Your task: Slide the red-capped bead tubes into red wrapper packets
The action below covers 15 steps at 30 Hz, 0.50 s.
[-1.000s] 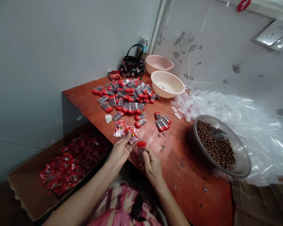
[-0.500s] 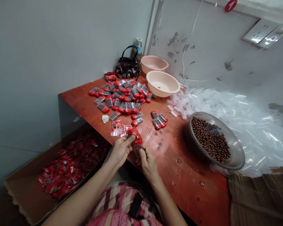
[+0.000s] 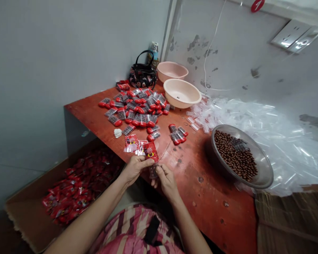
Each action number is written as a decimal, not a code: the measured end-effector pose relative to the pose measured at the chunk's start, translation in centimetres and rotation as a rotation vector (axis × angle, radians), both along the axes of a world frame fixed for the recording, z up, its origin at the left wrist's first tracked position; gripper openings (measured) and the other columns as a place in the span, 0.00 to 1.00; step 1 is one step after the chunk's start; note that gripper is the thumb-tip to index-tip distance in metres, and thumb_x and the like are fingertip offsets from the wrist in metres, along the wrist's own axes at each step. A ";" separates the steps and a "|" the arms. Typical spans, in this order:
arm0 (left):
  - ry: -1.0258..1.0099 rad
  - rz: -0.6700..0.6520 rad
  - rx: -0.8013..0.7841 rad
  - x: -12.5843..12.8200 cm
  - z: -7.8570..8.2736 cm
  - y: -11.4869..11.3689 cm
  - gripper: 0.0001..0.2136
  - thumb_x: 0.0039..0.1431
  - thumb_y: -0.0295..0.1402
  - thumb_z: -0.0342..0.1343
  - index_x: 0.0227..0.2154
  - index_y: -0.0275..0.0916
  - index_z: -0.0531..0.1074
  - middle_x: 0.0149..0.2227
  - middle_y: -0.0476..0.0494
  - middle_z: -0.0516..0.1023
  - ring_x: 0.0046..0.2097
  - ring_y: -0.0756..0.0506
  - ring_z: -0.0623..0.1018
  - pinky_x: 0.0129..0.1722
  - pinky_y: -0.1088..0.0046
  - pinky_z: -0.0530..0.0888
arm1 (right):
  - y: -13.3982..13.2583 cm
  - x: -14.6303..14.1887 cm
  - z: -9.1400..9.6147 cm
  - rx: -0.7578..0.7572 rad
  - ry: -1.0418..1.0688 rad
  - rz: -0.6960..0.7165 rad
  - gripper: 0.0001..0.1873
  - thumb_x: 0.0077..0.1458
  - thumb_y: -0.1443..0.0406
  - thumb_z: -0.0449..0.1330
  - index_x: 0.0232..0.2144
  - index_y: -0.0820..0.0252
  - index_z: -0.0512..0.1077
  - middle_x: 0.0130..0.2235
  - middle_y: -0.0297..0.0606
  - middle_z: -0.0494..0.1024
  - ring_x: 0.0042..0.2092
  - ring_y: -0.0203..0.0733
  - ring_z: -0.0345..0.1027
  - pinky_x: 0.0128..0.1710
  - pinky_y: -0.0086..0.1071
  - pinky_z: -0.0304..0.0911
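Grip of the left hand point(image 3: 134, 170) is clamped on a red printed sachet point(image 3: 151, 151), thumb pressing its lower edge; the right hand point(image 3: 167, 182) pinches a clear plastic tube point(image 3: 153, 171) just below that sachet, the two hands nearly touching at the near edge of the bench point(image 3: 201, 208); red-capped bead tubes point(image 3: 132, 118) lie heaped at twelve o'clock; a pink basin point(image 3: 180, 105) stands at one o'clock; a clear bowl of brown beads point(image 3: 265, 169) sits at three o'clock; a cardboard box of red sachets point(image 3: 23, 211) rests at eight o'clock.
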<state>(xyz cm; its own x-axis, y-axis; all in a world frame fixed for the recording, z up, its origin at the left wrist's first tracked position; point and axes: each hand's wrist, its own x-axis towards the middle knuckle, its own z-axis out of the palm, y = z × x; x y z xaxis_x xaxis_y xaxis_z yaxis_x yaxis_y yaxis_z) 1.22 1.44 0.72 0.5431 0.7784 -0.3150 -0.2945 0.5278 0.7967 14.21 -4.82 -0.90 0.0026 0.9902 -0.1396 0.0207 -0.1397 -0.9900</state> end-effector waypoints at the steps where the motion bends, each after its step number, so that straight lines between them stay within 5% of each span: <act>1: 0.014 0.016 0.006 0.0 -0.1 0.0 0.09 0.46 0.33 0.58 0.21 0.30 0.72 0.20 0.42 0.74 0.22 0.47 0.73 0.24 0.71 0.69 | 0.0 -0.1 0.0 0.018 -0.020 -0.034 0.14 0.56 0.57 0.47 0.35 0.61 0.66 0.18 0.29 0.67 0.16 0.30 0.59 0.16 0.23 0.56; 4: 0.043 0.132 0.004 0.4 -0.6 -0.3 0.08 0.44 0.32 0.60 0.22 0.30 0.71 0.21 0.44 0.74 0.23 0.48 0.74 0.26 0.72 0.70 | 0.0 -0.5 0.0 0.076 -0.091 -0.169 0.13 0.55 0.59 0.51 0.38 0.60 0.67 0.21 0.30 0.68 0.19 0.30 0.61 0.18 0.23 0.58; 11: -0.035 0.205 -0.033 1.7 -0.9 -1.4 0.09 0.48 0.35 0.57 0.23 0.32 0.69 0.18 0.49 0.69 0.16 0.51 0.68 0.13 0.75 0.64 | 0.9 -1.2 -0.9 -0.022 0.275 -0.214 0.12 0.53 0.57 0.52 0.32 0.61 0.62 0.17 0.26 0.67 0.13 0.28 0.57 0.11 0.20 0.53; 15: -0.127 0.271 -0.096 1.7 -0.7 -1.3 0.08 0.48 0.34 0.57 0.25 0.32 0.70 0.20 0.49 0.70 0.18 0.52 0.69 0.16 0.75 0.67 | 0.6 -1.1 -0.2 0.037 0.077 -0.234 0.10 0.51 0.59 0.55 0.33 0.60 0.64 0.20 0.28 0.69 0.17 0.30 0.61 0.15 0.22 0.58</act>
<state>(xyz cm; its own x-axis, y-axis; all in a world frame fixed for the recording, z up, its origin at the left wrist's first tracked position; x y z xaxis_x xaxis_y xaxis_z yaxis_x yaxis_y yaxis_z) 2.91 0.19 0.05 0.3597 0.8702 -0.3368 -0.5284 0.4874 0.6951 13.14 -4.20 -1.12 0.2230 0.9684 -0.1119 -0.0834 -0.0954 -0.9919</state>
